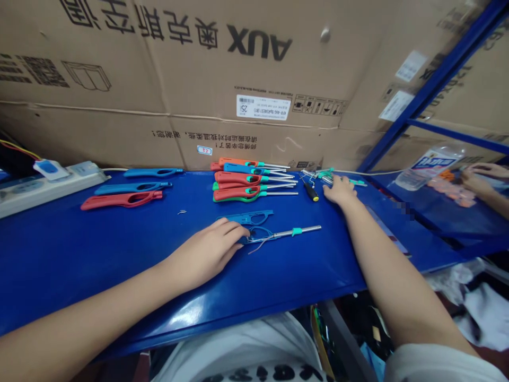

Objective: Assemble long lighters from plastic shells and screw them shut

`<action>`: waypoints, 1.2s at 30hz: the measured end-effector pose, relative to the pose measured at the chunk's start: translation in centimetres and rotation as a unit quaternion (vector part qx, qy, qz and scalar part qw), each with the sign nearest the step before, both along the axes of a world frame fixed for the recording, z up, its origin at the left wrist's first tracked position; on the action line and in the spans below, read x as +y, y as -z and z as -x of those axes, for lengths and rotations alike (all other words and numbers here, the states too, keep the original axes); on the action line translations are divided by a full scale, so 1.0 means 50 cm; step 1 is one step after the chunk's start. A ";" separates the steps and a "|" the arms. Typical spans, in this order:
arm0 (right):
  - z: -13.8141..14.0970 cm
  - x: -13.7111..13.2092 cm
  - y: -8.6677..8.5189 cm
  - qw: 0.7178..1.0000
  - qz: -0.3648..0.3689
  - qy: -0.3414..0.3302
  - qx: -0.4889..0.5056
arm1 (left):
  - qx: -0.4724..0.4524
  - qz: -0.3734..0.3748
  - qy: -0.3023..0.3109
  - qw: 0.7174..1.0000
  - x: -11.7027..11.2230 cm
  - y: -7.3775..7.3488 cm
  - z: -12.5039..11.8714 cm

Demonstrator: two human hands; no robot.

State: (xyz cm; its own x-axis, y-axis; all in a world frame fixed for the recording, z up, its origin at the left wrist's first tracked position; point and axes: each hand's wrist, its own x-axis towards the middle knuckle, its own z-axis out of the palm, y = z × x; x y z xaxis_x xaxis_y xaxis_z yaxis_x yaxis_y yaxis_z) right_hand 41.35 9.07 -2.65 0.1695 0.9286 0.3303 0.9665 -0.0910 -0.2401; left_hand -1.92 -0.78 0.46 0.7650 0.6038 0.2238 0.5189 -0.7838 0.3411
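Blue lighter (273, 236), one: lying on the counter (139, 239), metal tube (308, 229) pointing right, left hand (212, 252) gripping its rear end. Probably light and stiff, the thin wire (259, 247) delicate; best held by the rear. Right hand (342, 191): over small green parts (326, 173) beside a screwdriver (310, 190); whether it grasps any cannot be told.

Workshop, small-parts assembly. Blue surface (99, 249) under the left grip (214, 246), batch of long-nosed lighters (238, 194) beyond it. Screwdriver (313, 194) just left of the right grip (342, 190). Power strip (43, 191) well left of left grip, printed cardboard (191, 74) beyond both grips, co-worker's hand (475, 183) well right of right grip.
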 end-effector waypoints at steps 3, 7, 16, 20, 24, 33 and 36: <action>0.020 0.004 0.005 0.989 0.000 0.147 0.011 | 0.004 0.005 -0.002 1.000 0.000 -0.001 -0.001; 0.049 0.007 -0.002 0.980 0.012 0.200 0.009 | 0.013 0.012 0.000 1.000 0.002 0.000 -0.002; 0.042 0.044 -0.012 0.987 0.003 0.161 -0.015 | 0.014 -0.003 0.007 1.000 0.000 -0.002 -0.006; 0.035 0.053 -0.013 0.987 0.031 0.154 -0.014 | 0.020 -0.002 0.007 1.000 -0.001 -0.003 -0.006; 0.037 0.049 -0.015 0.986 0.035 0.160 -0.029 | 0.037 -0.003 0.009 0.999 -0.002 -0.003 -0.006; 0.050 0.037 -0.044 0.985 0.083 0.145 -0.037 | 0.055 0.010 0.004 0.998 0.001 -0.006 -0.006; 0.039 0.036 -0.057 0.985 0.109 0.129 -0.030 | 0.048 0.023 0.000 0.999 0.001 -0.005 -0.004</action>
State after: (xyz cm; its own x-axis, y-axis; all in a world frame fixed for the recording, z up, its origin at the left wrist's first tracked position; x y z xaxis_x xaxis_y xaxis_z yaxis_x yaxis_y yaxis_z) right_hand 39.41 10.86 0.19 0.3958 0.9069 0.1449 0.9161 -0.3789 -0.1308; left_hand -1.72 -0.75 0.69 0.7818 0.6116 0.1211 0.5507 -0.7684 0.3259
